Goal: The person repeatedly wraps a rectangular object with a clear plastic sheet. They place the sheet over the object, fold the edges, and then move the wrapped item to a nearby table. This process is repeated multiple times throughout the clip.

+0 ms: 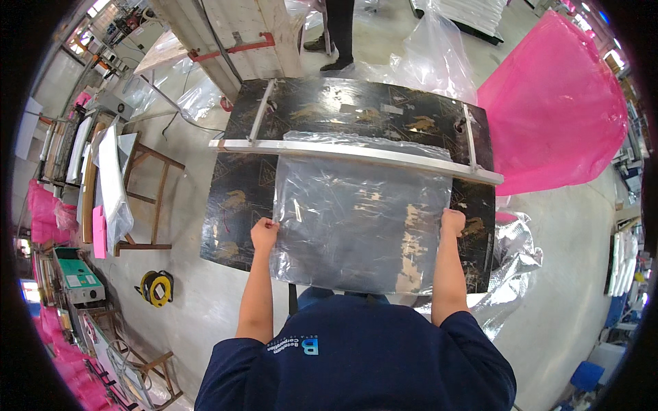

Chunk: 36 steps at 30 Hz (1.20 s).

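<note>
The person's two bare forearms reach forward from the short sleeves of a navy T-shirt (370, 370), roughly parallel and set about as wide apart as the clear plastic sheet (343, 219) between them. The left hand (264, 233) is curled closed, back upward, thumb and fingertips turned inward and pinching the sheet's left edge. The right hand (453, 222) is folded into a loose fist at the opposite edge, seemingly gripping it, though the fingers are mostly hidden underneath. The sheet lies on a worn black tabletop (233, 185), its near edge close to the person's waist and its far part passing beneath a long metal bar (363, 159) that crosses it slightly aslant and is joined to two metal side arms, one towards each end. As for writing, the T-shirt carries pale lettering beside a blue emblem (310, 346), seen turned round from this view; the tabletop shows faint brownish printed marks, triangles among them, with a small pale rectangular patch (391, 109) beyond the bar. At far left, a green-and-grey machine (82, 277) bears white labels too small to read
</note>
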Each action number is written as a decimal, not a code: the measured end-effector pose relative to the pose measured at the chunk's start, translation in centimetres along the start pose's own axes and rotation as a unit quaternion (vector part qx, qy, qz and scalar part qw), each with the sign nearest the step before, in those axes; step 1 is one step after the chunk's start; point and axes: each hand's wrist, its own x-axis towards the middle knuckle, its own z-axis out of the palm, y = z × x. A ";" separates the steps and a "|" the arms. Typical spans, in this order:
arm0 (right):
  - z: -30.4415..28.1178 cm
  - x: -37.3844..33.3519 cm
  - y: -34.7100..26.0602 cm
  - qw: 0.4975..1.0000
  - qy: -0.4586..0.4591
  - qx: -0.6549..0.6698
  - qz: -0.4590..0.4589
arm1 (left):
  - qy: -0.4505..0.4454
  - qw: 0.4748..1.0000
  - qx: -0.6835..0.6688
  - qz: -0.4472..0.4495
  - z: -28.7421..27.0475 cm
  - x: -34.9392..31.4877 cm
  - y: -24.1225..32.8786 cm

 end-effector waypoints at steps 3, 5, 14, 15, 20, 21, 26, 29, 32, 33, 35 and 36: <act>0.1 0.8 0.6 1.000 -0.007 0.025 -0.013 | 0.022 0.999 -0.027 -0.015 0.3 -0.8 0.2; 0.0 1.1 1.0 0.999 -0.024 0.040 -0.024 | 0.023 0.999 -0.041 -0.022 0.4 -0.8 0.2; -1.6 0.2 3.9 0.997 -0.023 -0.013 -0.070 | -0.009 0.992 -0.116 -0.054 0.5 -0.3 -0.5; -1.6 -0.2 4.4 0.995 -0.037 -0.014 -0.087 | -0.008 0.992 -0.114 -0.054 0.5 -0.3 -0.5; -1.2 0.4 5.2 0.993 -0.037 -0.002 -0.110 | 0.001 0.994 -0.102 -0.039 0.6 -0.3 -0.9; -1.4 0.4 4.7 0.993 -0.039 0.001 -0.113 | 0.005 0.994 -0.105 -0.031 0.7 -0.1 -1.0; -2.2 -0.1 4.0 0.992 -0.050 -0.002 -0.113 | 0.016 0.995 -0.096 -0.034 0.7 -0.2 -1.1; -1.5 -0.2 4.4 0.992 -0.008 0.016 -0.121 | 0.022 0.996 -0.083 -0.032 0.4 -0.6 -0.2; -1.2 -0.9 4.2 0.988 0.043 0.028 -0.143 | 0.038 0.999 -0.035 -0.018 0.4 -0.7 -0.7; -1.3 -1.1 4.2 0.986 0.061 0.029 -0.150 | 0.055 0.998 -0.004 -0.006 0.5 -0.9 -0.5; -1.7 -1.2 4.6 0.991 0.037 0.034 -0.126 | 0.202 0.959 0.199 0.022 1.9 -1.9 5.5; -1.7 -1.6 4.5 0.992 0.018 0.039 -0.121 | 0.215 0.965 0.104 0.108 4.0 -2.3 7.7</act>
